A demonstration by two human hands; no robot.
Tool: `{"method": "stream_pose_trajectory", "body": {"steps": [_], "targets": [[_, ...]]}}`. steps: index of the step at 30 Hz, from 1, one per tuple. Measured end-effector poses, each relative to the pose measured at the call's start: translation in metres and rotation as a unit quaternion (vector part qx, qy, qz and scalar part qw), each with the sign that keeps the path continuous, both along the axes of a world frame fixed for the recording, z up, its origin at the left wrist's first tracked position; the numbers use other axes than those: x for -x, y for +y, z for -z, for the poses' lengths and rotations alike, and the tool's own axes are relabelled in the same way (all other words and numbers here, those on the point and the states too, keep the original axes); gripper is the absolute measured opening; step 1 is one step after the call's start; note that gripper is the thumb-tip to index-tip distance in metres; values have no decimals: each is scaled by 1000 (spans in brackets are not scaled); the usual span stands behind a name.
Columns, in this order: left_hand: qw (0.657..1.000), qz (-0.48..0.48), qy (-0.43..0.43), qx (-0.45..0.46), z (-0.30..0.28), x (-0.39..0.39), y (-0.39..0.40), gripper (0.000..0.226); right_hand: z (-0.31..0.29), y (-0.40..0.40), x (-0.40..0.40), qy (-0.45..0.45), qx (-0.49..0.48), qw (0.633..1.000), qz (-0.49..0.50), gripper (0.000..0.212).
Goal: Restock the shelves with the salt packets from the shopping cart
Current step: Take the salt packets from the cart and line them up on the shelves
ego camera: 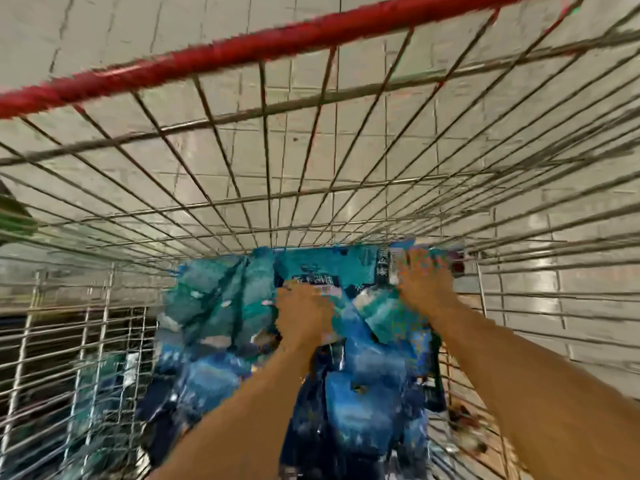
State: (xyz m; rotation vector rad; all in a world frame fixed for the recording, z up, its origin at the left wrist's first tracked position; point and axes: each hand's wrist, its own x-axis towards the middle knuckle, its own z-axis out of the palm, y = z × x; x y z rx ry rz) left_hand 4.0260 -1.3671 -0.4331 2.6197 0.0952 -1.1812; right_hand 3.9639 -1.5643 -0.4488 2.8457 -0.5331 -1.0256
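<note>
Pale floor tiles (104, 32) show through the wire shopping cart (263, 157) with its red rim (242, 53). The salt packets (221, 306) are piled at 6 o'clock. Your left hand (301, 317) and right hand (427, 278) reach into them; blur hides both grips.

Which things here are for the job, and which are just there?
For the job:
- salt packets, blue and teal, piled in the cart
- shopping cart, wire, with a red bar on its rim
- left hand and right hand, both down on the pile; blur hides the grip

Just there:
- tiled floor
</note>
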Motion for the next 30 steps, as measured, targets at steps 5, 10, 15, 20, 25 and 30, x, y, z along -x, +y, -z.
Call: {"method": "stream_pose_trajectory", "body": {"steps": [5,10,15,20,25,30], "targets": [[997,-74,24,14,16,-17,-10,69,22,-9,-11,-21,35,999,6,49],[968,-231,56,77,21,-15,-8,38,2,0,-19,-3,8,999,32,36],[937,-296,69,173,-15,-4,-4,14,-56,37,-5,-42,-122,980,148,21],[879,-383,108,265,-82,28,31,45,-113,103,17,-142,-324,877,324,29],[872,-387,27,299,-175,36,98,84,-212,154,29,-112,-502,757,402,81],[832,-409,3,375,-294,55,178,86,-342,220,41,-152,-626,539,543,57]]}}
